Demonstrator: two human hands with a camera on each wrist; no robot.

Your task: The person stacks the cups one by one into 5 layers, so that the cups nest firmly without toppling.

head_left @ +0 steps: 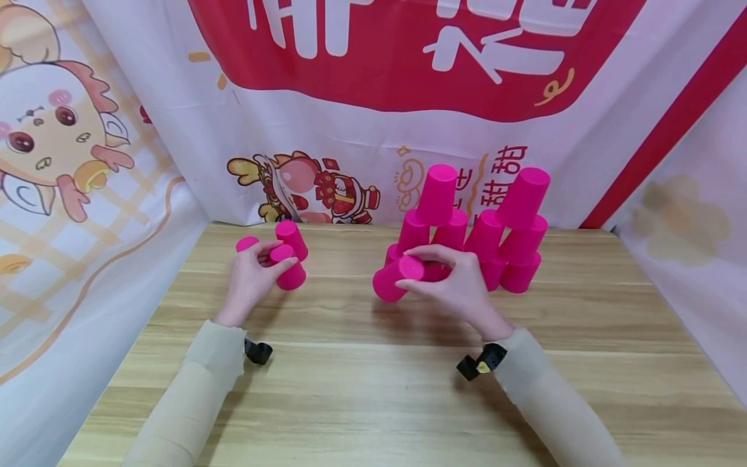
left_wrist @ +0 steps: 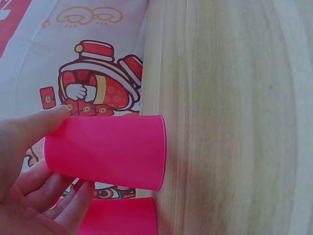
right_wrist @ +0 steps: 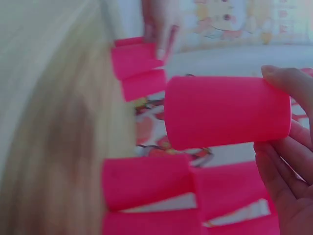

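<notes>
My left hand [head_left: 248, 282] pinches an upside-down pink cup [head_left: 291, 277] near its narrow base, thumb on one side and fingers on the other. In the left wrist view, that cup's rim is right at the tabletop. Two more pink cups are close by, one behind [head_left: 294, 241] and one [head_left: 248, 244] partly covered by the hand. My right hand [head_left: 458, 285] grips another pink cup [head_left: 386, 285] by its base, tilted, in front of the stacked cups. In the right wrist view, this held cup [right_wrist: 225, 112] is raised off the wooden surface.
Behind the right hand, upside-down pink cups stand stacked in tiers, with one top cup [head_left: 439, 194] at left and another [head_left: 525, 196] at right. The wooden table [head_left: 362, 389] ends at a printed cloth [head_left: 362, 130] at the back.
</notes>
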